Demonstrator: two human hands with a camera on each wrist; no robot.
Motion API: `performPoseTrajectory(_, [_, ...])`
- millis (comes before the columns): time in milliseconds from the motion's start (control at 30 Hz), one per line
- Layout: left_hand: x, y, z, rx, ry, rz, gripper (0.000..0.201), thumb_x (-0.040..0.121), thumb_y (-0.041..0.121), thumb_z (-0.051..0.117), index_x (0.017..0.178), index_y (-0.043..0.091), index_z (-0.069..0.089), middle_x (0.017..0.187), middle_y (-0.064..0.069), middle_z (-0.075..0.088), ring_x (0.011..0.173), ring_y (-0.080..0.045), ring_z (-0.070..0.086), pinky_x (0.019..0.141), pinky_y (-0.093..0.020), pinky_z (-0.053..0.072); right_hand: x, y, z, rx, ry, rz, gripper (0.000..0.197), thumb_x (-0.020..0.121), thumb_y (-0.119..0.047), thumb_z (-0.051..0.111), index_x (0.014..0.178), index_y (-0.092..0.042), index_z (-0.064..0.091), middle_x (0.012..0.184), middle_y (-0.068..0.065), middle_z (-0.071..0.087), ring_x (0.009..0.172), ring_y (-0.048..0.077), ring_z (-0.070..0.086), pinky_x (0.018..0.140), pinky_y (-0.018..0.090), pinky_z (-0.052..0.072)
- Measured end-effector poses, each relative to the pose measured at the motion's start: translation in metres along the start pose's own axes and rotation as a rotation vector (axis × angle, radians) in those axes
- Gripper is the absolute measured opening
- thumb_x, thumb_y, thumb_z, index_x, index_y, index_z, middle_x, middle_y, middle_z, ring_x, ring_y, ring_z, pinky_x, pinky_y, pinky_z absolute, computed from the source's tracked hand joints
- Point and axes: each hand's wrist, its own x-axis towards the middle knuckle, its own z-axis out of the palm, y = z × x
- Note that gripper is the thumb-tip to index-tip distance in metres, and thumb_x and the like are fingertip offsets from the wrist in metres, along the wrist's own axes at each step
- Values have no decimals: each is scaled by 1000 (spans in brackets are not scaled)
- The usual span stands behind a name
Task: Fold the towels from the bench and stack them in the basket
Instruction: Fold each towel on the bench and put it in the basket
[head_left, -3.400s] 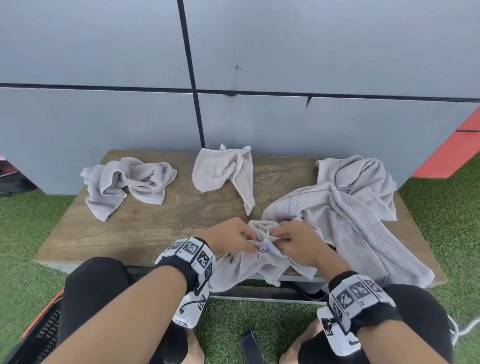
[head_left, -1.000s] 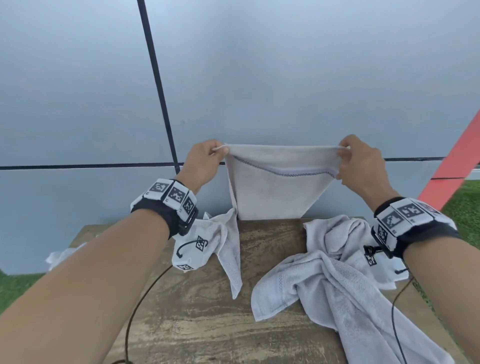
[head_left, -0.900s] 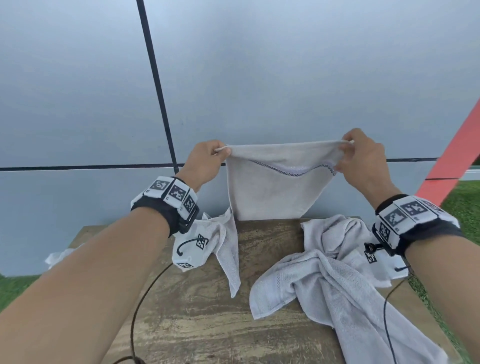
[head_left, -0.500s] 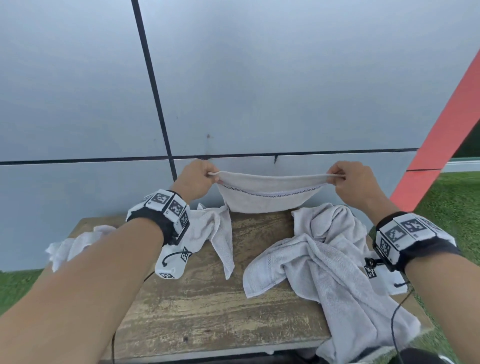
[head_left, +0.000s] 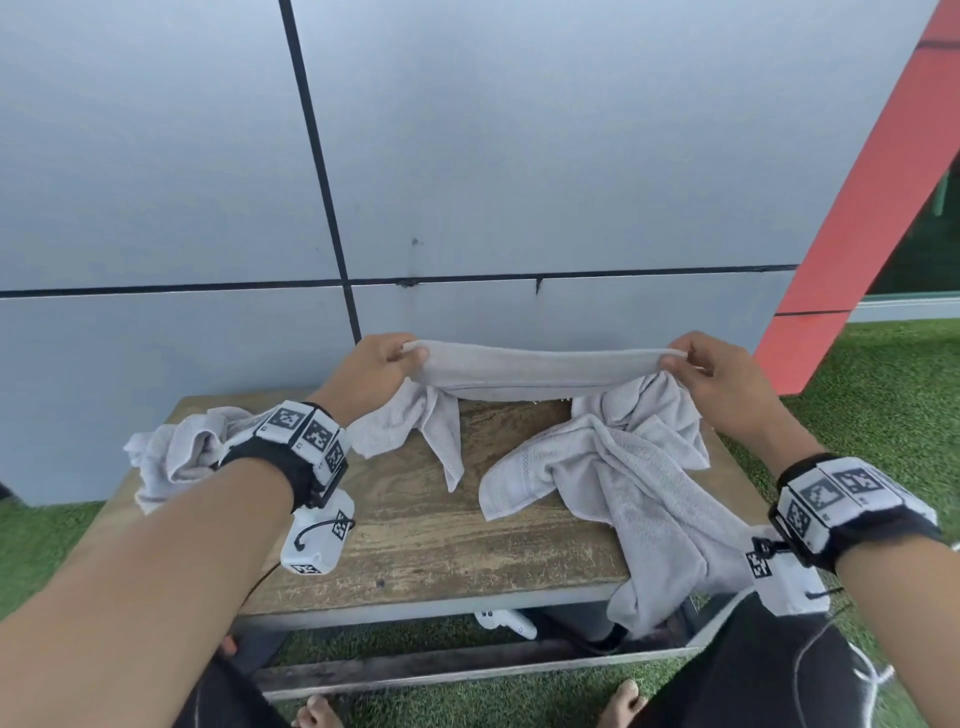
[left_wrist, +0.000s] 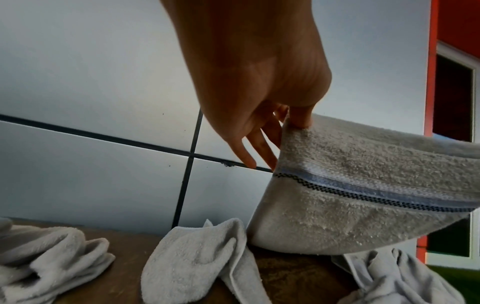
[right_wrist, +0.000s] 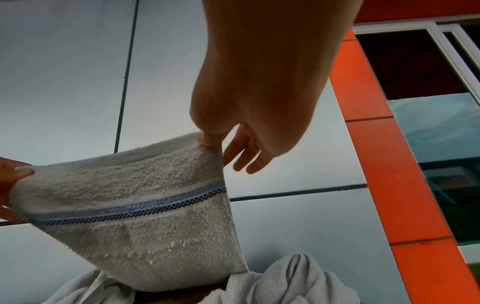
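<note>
A small grey towel (head_left: 540, 371) with a blue woven stripe (left_wrist: 376, 190) is stretched between both hands over the far edge of the wooden bench (head_left: 441, 540). My left hand (head_left: 379, 364) pinches its left corner between thumb and forefinger (left_wrist: 298, 119), the other fingers loose. My right hand (head_left: 711, 369) pinches the right corner (right_wrist: 207, 142) the same way. The towel's lower part sags down to the bench top (right_wrist: 166, 267). No basket is in view.
Three more crumpled grey towels lie on the bench: one at the left end (head_left: 176, 452), one in the middle back (head_left: 415, 436), a large one (head_left: 623, 499) on the right hanging over the front edge. A grey panelled wall (head_left: 467, 156) stands behind; green turf (head_left: 883, 395) surrounds the bench.
Both hands have lowered the stretched towel from chest height down toward the bench, so its lower part now touches the far bench top. The head view has tilted down.
</note>
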Motion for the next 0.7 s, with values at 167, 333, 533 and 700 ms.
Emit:
performPoseTrajectory(167, [-21,19,-14,-71,72,52,28,104,25,52,84,7,61,72,-6,62,67,-13,59,73,-45,55,-21,-30,-23,64,-7,-54,10,103,-26,53,101,-17,57,80,15,70,61,22,64,59,40,49])
performPoseTrajectory(333, [-51,41,-28,-216,-267,-195,24,104,25,52,106,10,70,96,-11,76,85,-29,75,68,-37,62,-49,-47,-41,226,-233,70,16,101,-26,56,100,-10,59,95,28,70,86,49,69,73,51,61])
performPoseTrajectory(533, [-82,31,-22,-250,-715,-443,26,105,21,50,118,7,67,105,-18,76,86,-32,76,64,-36,62,-68,-36,-37,169,-653,293,29,100,-27,58,115,-3,63,105,19,74,90,50,69,86,57,58])
performPoseTrajectory(700, [-68,0,2,-193,-585,-451,22,103,23,54,116,12,68,102,-13,77,90,-33,76,77,-46,63,-57,-20,-9,88,-591,340,14,104,-26,54,101,-17,65,98,15,75,67,31,73,63,34,59])
